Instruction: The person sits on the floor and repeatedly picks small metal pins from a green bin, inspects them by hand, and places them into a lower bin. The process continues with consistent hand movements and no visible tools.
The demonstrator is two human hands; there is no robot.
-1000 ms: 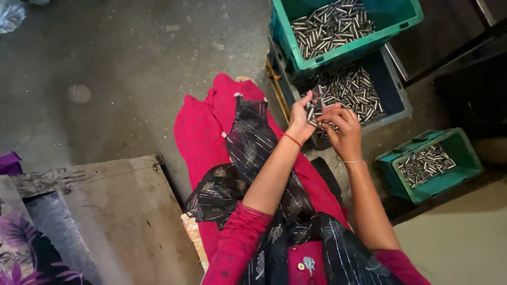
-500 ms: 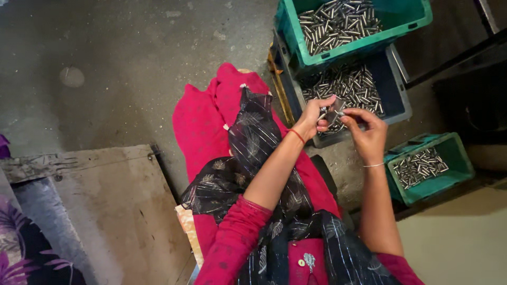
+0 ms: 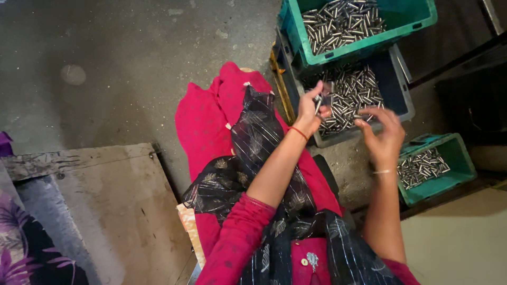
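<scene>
Our left hand (image 3: 309,108) sits at nine o'clock of our right hand (image 3: 384,138), both over the middle crate (image 3: 404,103). Another crate (image 3: 417,18) lies at twelve, a third (image 3: 459,158) at four.

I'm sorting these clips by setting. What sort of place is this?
Probably a small workshop floor for sorting metal parts: plastic crates full of small metal cylinders, a bare concrete floor, and the person sits low, left hand holding pieces.
</scene>
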